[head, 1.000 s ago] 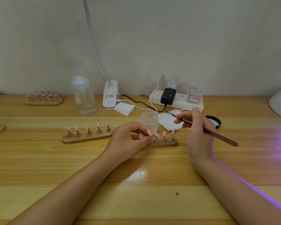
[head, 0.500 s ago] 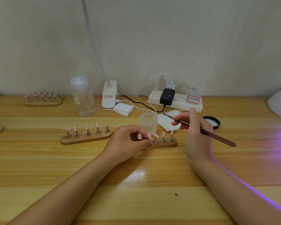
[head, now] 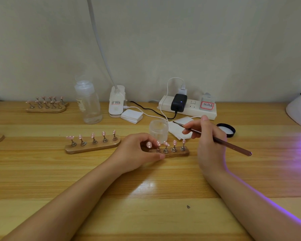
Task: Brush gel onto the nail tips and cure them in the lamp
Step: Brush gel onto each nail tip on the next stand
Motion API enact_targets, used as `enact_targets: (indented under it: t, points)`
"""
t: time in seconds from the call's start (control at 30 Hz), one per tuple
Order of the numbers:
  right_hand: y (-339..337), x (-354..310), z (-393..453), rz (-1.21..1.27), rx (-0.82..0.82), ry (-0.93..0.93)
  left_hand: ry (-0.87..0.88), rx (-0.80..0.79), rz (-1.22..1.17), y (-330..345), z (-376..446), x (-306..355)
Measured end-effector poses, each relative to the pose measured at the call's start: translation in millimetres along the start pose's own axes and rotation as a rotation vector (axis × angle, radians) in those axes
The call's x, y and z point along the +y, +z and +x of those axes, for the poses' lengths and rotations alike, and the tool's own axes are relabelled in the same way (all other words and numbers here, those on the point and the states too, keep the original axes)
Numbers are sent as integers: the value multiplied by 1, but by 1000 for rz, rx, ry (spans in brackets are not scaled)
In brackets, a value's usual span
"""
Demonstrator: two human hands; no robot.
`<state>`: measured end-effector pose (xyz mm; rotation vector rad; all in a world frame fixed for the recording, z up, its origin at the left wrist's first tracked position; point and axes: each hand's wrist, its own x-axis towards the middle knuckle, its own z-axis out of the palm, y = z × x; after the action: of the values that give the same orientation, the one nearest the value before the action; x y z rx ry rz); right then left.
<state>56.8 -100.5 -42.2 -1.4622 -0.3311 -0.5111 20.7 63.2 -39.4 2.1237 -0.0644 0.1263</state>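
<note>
The right hand point(head: 208, 136) has drawn the brush point(head: 214, 139) slightly back, its tip nearer the gel jar point(head: 158, 130).

Overall light: even, soft, fairly bright; pale wall slightly grey.
Glare: white specular patch on the glossy light wooden tabletop point(head: 146, 186) between the forearms.
Coloured light: purple glow from the right edge, spilling on the tabletop and rimming the right forearm point(head: 268, 202).
Shadows: soft, short, under the left hand point(head: 137, 152) and forearms.
Distortion: wide-angle; tabletop's back edge bows, wall corners stretch.
Sharpness: centre fairly crisp; small pink nail tips on the far wooden holder point(head: 45, 103) soft; label text unreadable.
</note>
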Motion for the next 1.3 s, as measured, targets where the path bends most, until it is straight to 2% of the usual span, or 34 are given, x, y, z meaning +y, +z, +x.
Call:
enact_targets:
  t: [0.3,0.67,0.97,1.3]
  points:
    - [0,1,0,-4,-13,3,15,4,29,-3,0,1]
    - [2,0,0,-25,-33,12,-52,-26,48,-11,2,-1]
    - [0,-2,-1,-26,-50,38,-78,-125,22,-18,3,1]
    - [1,-2,-1,-26,-52,35,54,54,11,-2,-2,3]
